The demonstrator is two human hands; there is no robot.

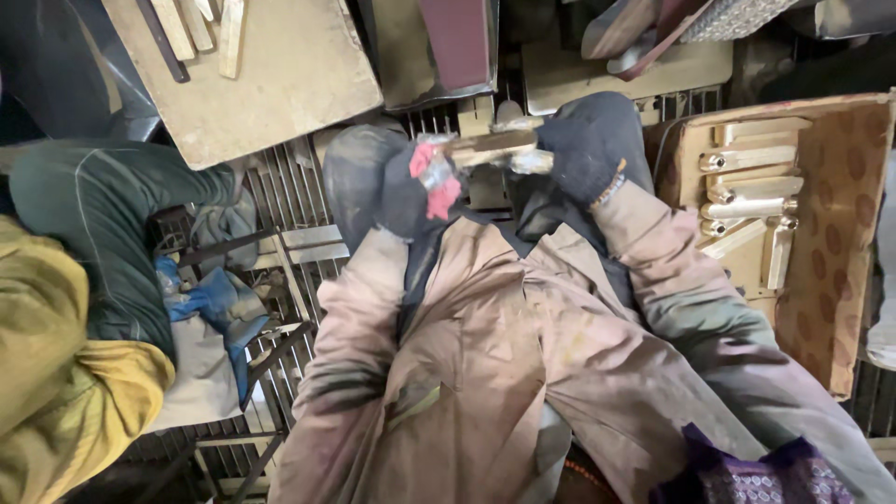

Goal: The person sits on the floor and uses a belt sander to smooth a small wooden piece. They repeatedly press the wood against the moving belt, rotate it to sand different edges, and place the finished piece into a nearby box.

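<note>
Two dark-gloved hands, left hand [411, 187] with a red-and-pink patch and right hand [583, 149], both clamped on one long brass-coloured metal bar [490, 147] held level between them above the knees. Fingertips buried in dirty glove cloth, bar ends hidden inside the grips. More brass-coloured handle pieces [751, 191] stacked in a spotted cardboard box [840, 233] at right, partly cut off.

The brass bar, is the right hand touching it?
Touching. The head view shows the gloved right hand closed around one end of the brass bar, with the gloved left hand gripping the other end.
</note>
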